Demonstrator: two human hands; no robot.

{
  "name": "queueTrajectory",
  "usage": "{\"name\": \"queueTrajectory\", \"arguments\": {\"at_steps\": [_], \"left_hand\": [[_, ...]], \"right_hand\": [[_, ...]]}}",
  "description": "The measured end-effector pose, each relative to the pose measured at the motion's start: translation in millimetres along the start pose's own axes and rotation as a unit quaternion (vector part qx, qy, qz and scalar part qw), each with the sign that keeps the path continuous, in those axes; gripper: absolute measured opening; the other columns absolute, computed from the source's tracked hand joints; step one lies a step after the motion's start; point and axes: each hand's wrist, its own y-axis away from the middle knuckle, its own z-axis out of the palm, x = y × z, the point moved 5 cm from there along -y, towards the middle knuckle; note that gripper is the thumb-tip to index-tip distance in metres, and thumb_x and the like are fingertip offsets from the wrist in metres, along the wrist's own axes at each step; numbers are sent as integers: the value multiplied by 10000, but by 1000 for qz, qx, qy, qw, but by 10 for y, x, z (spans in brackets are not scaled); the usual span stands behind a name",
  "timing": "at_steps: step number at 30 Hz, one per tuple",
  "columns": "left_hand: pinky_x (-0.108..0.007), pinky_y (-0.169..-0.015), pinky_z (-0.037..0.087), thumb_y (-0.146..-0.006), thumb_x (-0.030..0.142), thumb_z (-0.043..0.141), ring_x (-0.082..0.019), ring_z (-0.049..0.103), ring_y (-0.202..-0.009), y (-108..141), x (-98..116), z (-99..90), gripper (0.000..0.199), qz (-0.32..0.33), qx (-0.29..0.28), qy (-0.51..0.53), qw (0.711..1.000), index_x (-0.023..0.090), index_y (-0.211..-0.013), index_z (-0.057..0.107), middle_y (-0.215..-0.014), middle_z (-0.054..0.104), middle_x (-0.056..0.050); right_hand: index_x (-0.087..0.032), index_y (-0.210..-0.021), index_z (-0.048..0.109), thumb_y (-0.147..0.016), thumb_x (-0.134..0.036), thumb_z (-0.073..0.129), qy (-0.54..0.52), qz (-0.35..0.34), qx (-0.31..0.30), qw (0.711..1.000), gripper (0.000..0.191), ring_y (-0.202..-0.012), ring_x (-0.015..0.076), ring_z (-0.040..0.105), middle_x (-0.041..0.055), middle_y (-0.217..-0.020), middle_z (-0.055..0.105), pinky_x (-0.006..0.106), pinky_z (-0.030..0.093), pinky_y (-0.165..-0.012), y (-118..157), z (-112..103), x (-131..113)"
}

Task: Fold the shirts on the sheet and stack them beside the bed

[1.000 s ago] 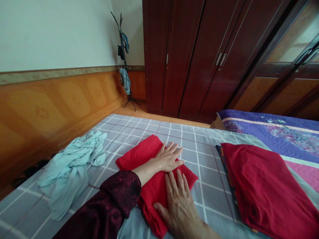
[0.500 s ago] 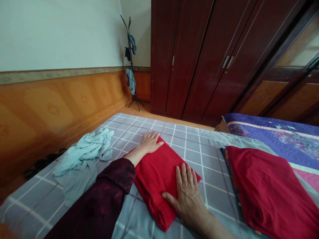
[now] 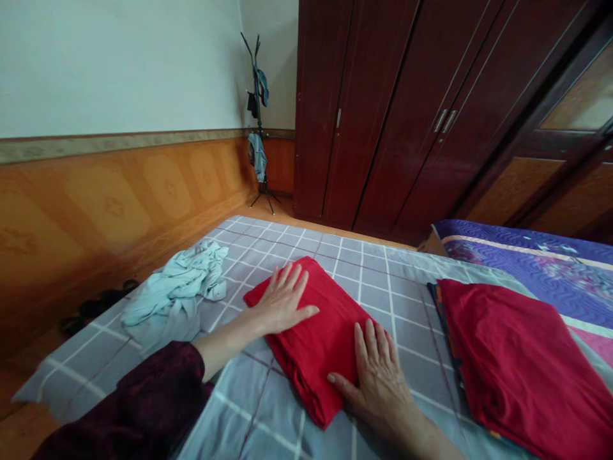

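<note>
A folded red garment (image 3: 320,319) lies on the grey checked bedsheet (image 3: 407,306), its layered folds showing along the near left edge. My left hand (image 3: 282,303) rests flat on its far left part, fingers spread. Across the near right end lies my right hand (image 3: 378,377), palm down with the fingers straight and the thumb out to the left. Neither hand grips the cloth. The garment's exact kind cannot be told from its folded shape.
A crumpled pale green garment (image 3: 177,294) lies on the left of the bed. On the right is a stack of folded clothes topped by red cloth (image 3: 517,364). Behind stand a coat rack (image 3: 259,121) and a dark red wardrobe (image 3: 373,115). Shoes (image 3: 96,306) sit on the floor.
My left hand has drawn back toward me from the garment's far edge. My right hand stays on the near right end. The view has shifted slightly.
</note>
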Motion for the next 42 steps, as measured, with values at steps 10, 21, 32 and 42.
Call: {"name": "queueTrajectory", "arguments": {"at_steps": [10, 21, 32, 42], "left_hand": [[-560, -1138, 137, -848, 706, 363, -358, 40, -1423, 860, -261, 264, 916, -22, -22, -20, 999, 73, -1483, 176, -1536, 73, -206], [-585, -1127, 160, -951, 490, 348, -322, 94, -1429, 402, -294, 219, 602, 15, 10, -14, 1000, 208, -1475, 257, -1546, 179, -93], [-545, -1150, 94, -958, 528, 278, -279, 102, -1435, -231, 233, 166, 591, 88, 8, 31, 996, 234, -1470, 256, -1546, 204, -70], [-422, -1042, 354, -934, 416, 358, -285, 469, -1242, 261, -916, 75, 518, -114, 95, 11, 989, 97, -1331, 455, -1317, 525, -173]], "right_hand": [[-98, -1515, 47, -835, -633, 485, -7, -60, 20, 998, 969, -1394, 417, 141, 214, -1537, 135, 562, 387, -994, 226, -189, 80], [-34, -1467, 244, -846, -597, 490, -63, -226, 32, 971, 874, -1318, 390, 358, 246, -1432, 367, 478, 472, -947, 208, -174, -701], [-11, -1372, 430, -881, -639, 380, -11, 8, -51, 999, 798, -1367, 377, 268, 251, -1434, 369, 549, 347, -1046, -518, 20, 122], [-126, -1161, 618, -898, -474, 445, -36, 79, -101, 991, 469, -1097, 300, 536, 154, -1146, 607, 419, 433, -930, -263, -136, 630]]}}
